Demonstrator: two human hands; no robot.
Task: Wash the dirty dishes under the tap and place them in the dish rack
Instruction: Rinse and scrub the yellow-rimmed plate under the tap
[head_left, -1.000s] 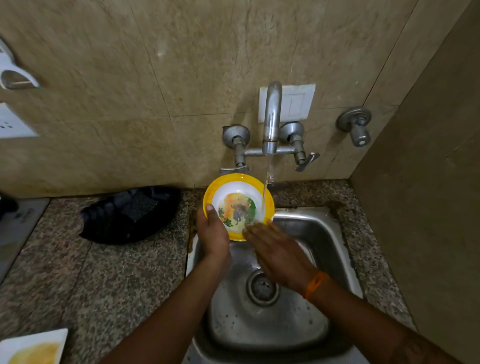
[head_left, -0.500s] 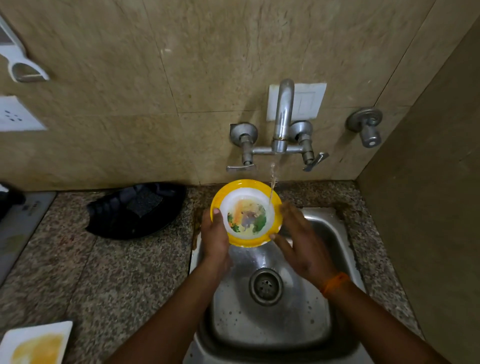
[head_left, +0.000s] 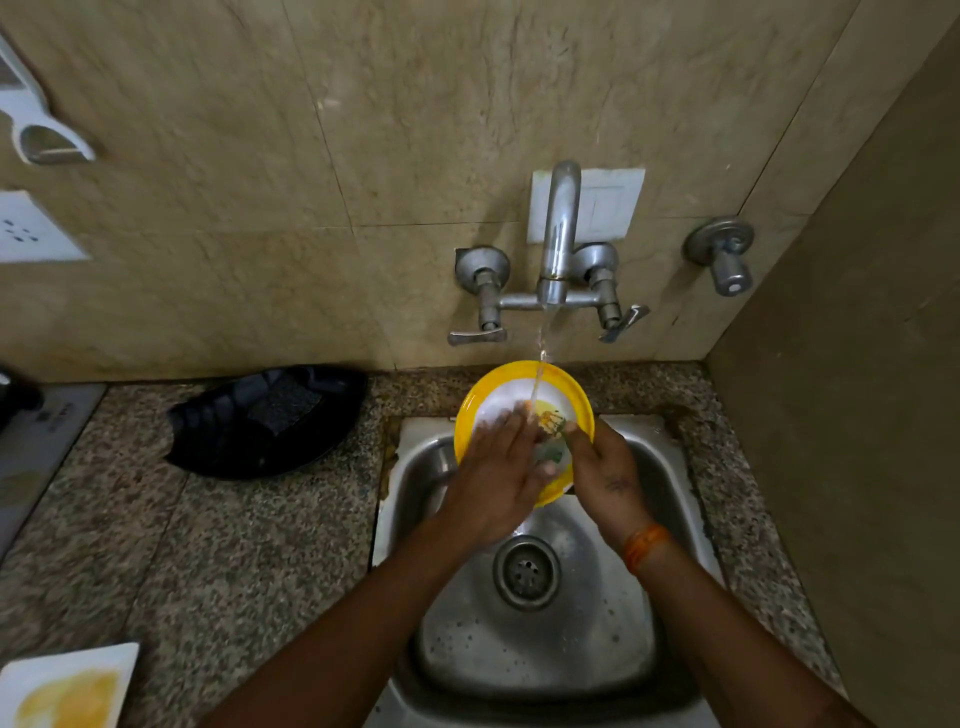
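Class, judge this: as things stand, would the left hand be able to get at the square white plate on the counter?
Probably yes. The left hand lies flat inside the yellow-rimmed bowl and grips nothing, and bare granite counter lies between it and the stained square white plate.

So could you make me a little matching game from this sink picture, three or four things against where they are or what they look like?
Things:
1. yellow bowl
2. black tray
3. white plate
4. drain

Descriptions:
A. near corner of the counter, smeared yellow
B. bottom of the sink
C. held under the running water
D. on the counter, left of the sink, against the wall

Pairs: 1-C, 2-D, 3-A, 4-B
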